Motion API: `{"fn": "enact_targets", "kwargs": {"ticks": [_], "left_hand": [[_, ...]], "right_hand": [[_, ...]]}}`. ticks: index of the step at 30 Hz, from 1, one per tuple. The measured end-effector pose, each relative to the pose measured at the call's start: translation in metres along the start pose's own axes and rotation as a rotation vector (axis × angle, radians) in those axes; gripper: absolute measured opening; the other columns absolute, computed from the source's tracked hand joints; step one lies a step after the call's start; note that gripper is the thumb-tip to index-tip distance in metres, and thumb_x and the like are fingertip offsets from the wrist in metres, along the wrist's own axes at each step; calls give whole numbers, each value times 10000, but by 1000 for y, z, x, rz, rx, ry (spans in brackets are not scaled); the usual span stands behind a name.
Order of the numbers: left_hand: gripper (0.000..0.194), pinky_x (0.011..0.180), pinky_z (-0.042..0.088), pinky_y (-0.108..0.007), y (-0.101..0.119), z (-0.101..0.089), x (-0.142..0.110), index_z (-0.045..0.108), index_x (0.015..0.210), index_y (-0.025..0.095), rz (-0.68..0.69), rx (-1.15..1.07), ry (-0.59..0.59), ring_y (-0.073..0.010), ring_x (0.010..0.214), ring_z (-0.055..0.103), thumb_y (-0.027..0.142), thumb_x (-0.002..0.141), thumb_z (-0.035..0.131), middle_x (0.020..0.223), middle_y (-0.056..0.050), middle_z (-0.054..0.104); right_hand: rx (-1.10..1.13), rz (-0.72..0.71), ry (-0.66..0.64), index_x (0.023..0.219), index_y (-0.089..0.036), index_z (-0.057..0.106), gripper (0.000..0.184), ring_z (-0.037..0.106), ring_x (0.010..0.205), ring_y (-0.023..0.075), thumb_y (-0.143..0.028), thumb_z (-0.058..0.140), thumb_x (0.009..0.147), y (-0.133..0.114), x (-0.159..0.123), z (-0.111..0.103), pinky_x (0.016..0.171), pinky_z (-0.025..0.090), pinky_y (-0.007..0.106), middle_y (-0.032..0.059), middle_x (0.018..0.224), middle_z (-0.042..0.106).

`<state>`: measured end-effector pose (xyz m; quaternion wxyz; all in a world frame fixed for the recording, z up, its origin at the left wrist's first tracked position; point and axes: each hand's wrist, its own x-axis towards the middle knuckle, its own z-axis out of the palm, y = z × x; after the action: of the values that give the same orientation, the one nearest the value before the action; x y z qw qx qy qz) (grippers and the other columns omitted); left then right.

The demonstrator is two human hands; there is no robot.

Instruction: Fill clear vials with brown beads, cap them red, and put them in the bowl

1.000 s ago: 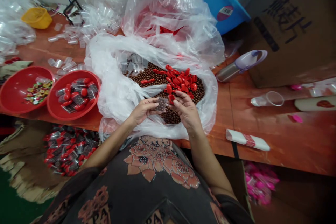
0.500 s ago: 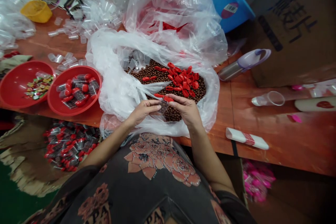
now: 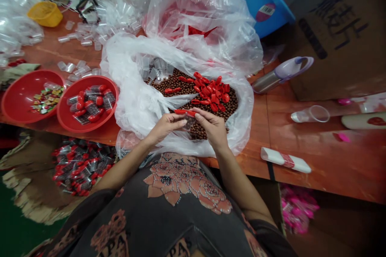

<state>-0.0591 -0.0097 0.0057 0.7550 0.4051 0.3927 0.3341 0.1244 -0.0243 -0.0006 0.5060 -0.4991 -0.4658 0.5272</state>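
Both hands meet over an open plastic bag (image 3: 132,100) of small brown balls (image 3: 177,84) with a heap of red caps (image 3: 212,90) on top. My left hand (image 3: 164,126) and my right hand (image 3: 211,126) pinch one small clear container (image 3: 188,119) filled with brown balls, a red cap (image 3: 182,111) sitting on its top. Several empty clear containers (image 3: 153,70) lie at the bag's far left corner.
Two red bowls stand at the left: one (image 3: 70,122) holds capped filled containers, the other (image 3: 16,100) wrapped sweets. More filled containers (image 3: 81,166) lie in a pile below the table edge. A second bag (image 3: 202,20), a flask (image 3: 280,74), a plastic cup (image 3: 310,114) and a cardboard box (image 3: 337,32) sit behind and right.
A red cap held in my right fingers a second ago now lies across the top of the small container between both hands. The hands have stayed in place.
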Motion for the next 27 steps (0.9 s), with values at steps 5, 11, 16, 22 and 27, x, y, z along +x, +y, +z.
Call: {"fn": "enact_targets", "kwargs": {"ticks": [5,11,16,22,27], "left_hand": [[390,883,559,-339,-1,0,0,753,1117,166,21,24,30,-163,907,690,322,760,777,1067,-91,752],[379,831,573,-330,-3,0,-2,765,1061,143,35,-63,100,-158,826,693,301,719,809,981,-88,761],[365,789,559,-263,-6,7,-4,764,1006,146,60,-196,137,-143,805,691,291,682,849,928,-70,764],[503,715,574,-291,3,10,-2,720,952,142,-145,-445,94,-186,797,709,604,918,522,834,-93,745],[448,686,575,-336,2,18,-1,697,998,139,-208,-419,112,-186,667,685,539,938,504,754,-79,719]], "right_hand": [[52,-1,84,1071,-328,766,223,712,1079,223,-379,694,866,5,-6,8,1062,513,500,-4,1111,774],[-277,-255,-76,1306,-343,635,534,605,1268,251,-385,781,795,7,-10,4,1155,430,486,15,1357,655],[-523,-454,-107,1440,-300,434,764,569,1291,262,-401,793,773,17,-7,4,1118,457,489,82,1394,599],[-687,-654,-204,1420,-314,381,752,580,1246,290,-410,776,788,23,-6,4,1041,479,537,88,1345,616],[-815,-744,-152,1396,-287,376,695,529,1258,315,-410,735,813,25,-14,6,1035,461,541,119,1327,562]]}}
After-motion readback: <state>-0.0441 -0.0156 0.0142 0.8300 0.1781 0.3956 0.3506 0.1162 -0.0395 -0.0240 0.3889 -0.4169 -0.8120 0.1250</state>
